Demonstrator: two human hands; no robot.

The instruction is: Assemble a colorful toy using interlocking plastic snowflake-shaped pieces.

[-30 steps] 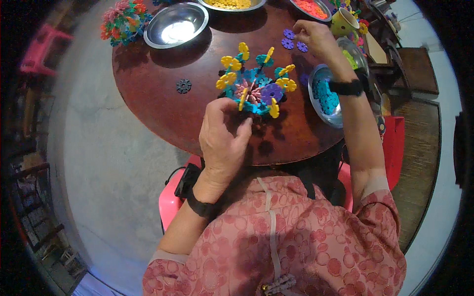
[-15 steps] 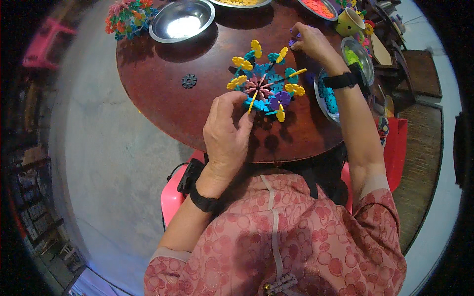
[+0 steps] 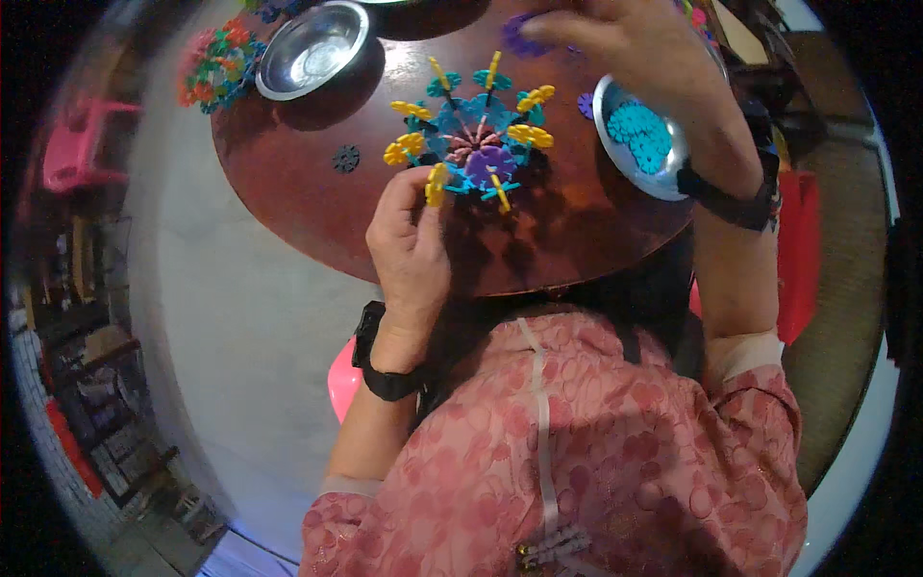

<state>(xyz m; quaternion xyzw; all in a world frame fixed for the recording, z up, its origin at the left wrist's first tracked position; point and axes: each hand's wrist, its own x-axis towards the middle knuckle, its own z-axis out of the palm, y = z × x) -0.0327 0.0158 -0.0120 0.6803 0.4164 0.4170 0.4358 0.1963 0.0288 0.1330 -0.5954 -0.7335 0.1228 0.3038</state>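
A flower-like model of interlocking notched plastic discs, with teal, pink, purple and yellow pieces, is over the near part of the round table. My left hand pinches it at its near left edge, beside a yellow disc. Farther off to the right, my right hand is smeared by motion. Its fingertips are at some purple discs; whether they grip one cannot be made out. Below my right hand, a metal bowl holds teal discs.
An empty metal bowl stands at the far left of the brown table, beside a colourful disc cluster. A dark disc lies left of the model. Right of the teal bowl's rim hangs something red. A pink stool stands on the floor.
The view has shifted, moving table items left and upward in the picture. The model has turned a little in my left hand. My right hand now looks larger and blurred, still near the purple discs.
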